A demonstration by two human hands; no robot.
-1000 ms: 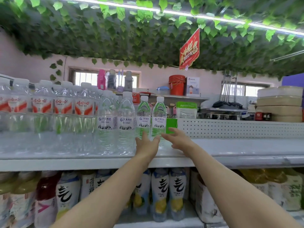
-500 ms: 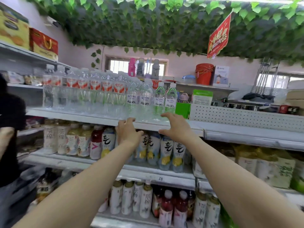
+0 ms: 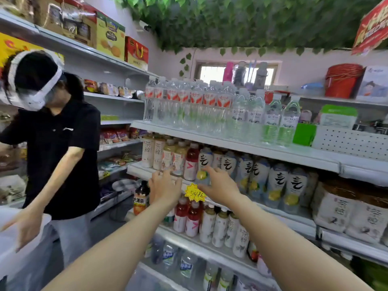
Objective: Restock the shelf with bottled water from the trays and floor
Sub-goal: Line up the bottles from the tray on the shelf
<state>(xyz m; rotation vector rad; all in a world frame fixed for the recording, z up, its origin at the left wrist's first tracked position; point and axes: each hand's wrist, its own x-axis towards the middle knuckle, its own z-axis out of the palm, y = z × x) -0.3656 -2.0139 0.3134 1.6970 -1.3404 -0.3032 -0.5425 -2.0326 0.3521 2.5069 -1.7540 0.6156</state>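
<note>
Clear water bottles with red and white labels [image 3: 189, 101] fill the left part of the top shelf [image 3: 241, 147]. To their right stand two green-tinted water bottles [image 3: 281, 120] and other clear ones [image 3: 245, 114]. My left hand [image 3: 164, 187] and my right hand [image 3: 220, 185] both hang empty in front of the second shelf, fingers relaxed and spread, well below the water. More water bottles [image 3: 178, 263] sit low on the bottom shelf.
The second shelf carries tea and juice bottles [image 3: 258, 177] and a yellow price tag [image 3: 194, 193]. A person in a black shirt [image 3: 58, 152] stands at the left beside a white bin [image 3: 14, 244]. A perforated white panel [image 3: 346, 141] borders the top shelf's right part.
Both hands have dropped from the top shelf's edge down to the second shelf's level, empty. The view has pulled back and swung left, bringing the other person into sight.
</note>
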